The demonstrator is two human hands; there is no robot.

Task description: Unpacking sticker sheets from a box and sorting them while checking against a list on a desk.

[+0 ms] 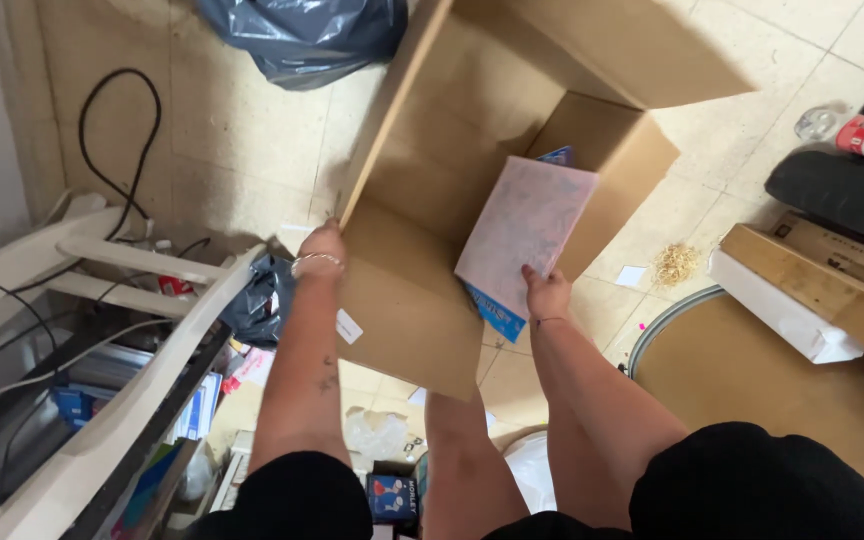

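The person is partway through putting a flat pink package into the open cardboard box. The right hand pinches the package's lower edge, holding it tilted over the box's mouth, partly inside. The left hand clasps the box's near-left flap edge, steadying it. A black bin bag lies beyond the box. The next move likely calls for lowering the package past the flaps until it lies flat inside
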